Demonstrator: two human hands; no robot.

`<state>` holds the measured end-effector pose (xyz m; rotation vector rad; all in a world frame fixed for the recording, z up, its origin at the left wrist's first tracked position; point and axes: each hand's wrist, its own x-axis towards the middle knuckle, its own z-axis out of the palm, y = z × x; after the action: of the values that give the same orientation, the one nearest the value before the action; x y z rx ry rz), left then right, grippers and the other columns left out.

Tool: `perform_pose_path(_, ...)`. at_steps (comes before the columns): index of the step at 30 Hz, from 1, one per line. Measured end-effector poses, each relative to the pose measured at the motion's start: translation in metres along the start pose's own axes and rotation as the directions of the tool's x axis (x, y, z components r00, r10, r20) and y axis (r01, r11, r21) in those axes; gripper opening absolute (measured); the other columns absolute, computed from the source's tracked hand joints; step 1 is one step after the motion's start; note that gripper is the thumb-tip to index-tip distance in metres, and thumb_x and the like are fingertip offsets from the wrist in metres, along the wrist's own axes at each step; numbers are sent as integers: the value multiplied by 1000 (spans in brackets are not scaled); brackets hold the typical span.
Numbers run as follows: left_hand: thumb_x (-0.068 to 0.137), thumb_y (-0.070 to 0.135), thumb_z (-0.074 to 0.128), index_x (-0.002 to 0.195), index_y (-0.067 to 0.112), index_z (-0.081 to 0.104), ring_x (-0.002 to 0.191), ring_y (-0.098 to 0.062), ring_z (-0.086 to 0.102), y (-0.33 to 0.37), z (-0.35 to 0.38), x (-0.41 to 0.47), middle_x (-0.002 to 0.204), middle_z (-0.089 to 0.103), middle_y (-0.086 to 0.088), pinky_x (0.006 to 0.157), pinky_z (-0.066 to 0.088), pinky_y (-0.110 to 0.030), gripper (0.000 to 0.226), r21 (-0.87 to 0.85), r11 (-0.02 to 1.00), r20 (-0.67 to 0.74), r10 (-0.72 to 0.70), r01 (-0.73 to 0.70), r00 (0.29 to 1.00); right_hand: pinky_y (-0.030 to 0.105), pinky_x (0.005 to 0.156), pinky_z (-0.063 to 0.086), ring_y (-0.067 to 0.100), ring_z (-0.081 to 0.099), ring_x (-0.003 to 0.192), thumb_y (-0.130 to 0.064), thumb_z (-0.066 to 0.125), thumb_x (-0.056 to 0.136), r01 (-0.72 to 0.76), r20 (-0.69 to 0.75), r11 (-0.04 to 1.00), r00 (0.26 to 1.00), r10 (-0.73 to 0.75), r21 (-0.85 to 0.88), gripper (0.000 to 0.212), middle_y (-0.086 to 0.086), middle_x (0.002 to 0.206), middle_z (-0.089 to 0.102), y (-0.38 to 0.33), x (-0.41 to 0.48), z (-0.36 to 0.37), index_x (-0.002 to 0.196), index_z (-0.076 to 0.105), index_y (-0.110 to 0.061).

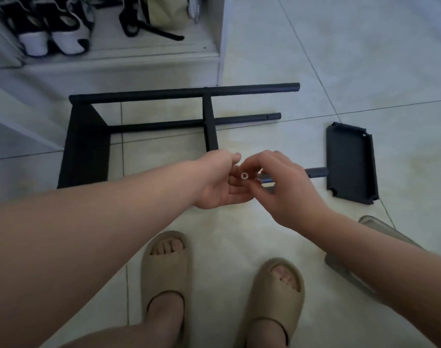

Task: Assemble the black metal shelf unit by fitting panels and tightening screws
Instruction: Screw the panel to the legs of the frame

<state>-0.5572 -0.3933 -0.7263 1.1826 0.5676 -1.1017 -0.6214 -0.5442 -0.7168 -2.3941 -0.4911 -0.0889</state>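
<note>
Both hands meet above the pale tiled floor. The left hand is cupped palm-up, and the right hand pinches a small white ring-shaped fitting over it. Beyond them the partly built black metal shelf frame lies on its side. A loose black metal panel with notched corners lies flat to the right, touching a tube end. Beige slide sandals stand below; a white shoe cabinet holding black-and-white shoes stands behind.
</note>
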Motion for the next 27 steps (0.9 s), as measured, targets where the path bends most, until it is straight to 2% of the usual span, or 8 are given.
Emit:
perform_pose_path(3,104,27,39,91,7,65,69,-20,67,-8,-23,11,100,64,-11,58,57,-25,35,-56,997,-12,-49,48,999,28,85,46,17,58,98,0,69,90,-40,41,999,998,39,21,21,-8,102,64,6,14,24,108,68,-10)
perform_pose_path(5,105,29,39,83,7,63,57,-18,66,-13,-36,21,81,66,-8,51,53,-21,39,-94,994,-46,-52,48,998,25,89,46,12,56,102,-4,68,93,-79,44,996,996,78,32,21,-8,106,65,14,19,39,113,67,-11)
perform_pose_path(9,104,32,47,73,12,57,44,-10,48,-13,-58,43,58,55,-1,41,37,-18,38,-51,994,-204,81,-93,976,14,92,41,9,55,105,-9,69,93,-165,73,986,984,164,7,23,-13,108,62,36,23,59,116,66,-14)
perform_pose_path(12,100,32,54,75,12,60,43,-12,35,-6,-74,55,55,44,3,42,29,-19,32,216,946,-349,307,-243,885,11,83,31,10,50,107,-24,69,94,-225,193,968,951,242,-109,28,-14,110,59,54,23,67,120,65,-18)
perform_pose_path(15,94,41,57,79,13,71,52,-13,42,1,-86,67,55,52,10,52,33,-25,35,647,733,-354,535,-212,767,30,88,34,19,52,102,-47,63,90,-198,290,953,921,261,-227,38,-8,108,62,64,27,72,118,67,-21)
perform_pose_path(18,91,52,57,86,15,70,72,-18,44,8,-91,79,81,50,-2,66,35,-30,39,791,591,-249,542,-154,802,39,89,44,21,57,95,-63,55,82,-218,316,946,904,289,-240,53,-8,99,62,67,38,76,112,69,-22)
perform_pose_path(21,91,53,60,97,2,73,58,-19,40,12,-93,90,72,45,-6,61,33,-29,53,794,585,-191,501,-167,844,36,76,47,18,58,86,-69,52,77,-254,350,928,873,341,-271,54,-9,90,63,73,45,81,105,70,-26)
perform_pose_path(27,97,46,56,80,15,74,39,-11,35,10,-94,97,51,45,6,43,30,-23,39,744,636,-124,433,-204,893,24,60,31,16,54,77,-70,49,79,-252,340,930,878,336,-269,48,-10,78,59,77,43,84,95,67,-28)
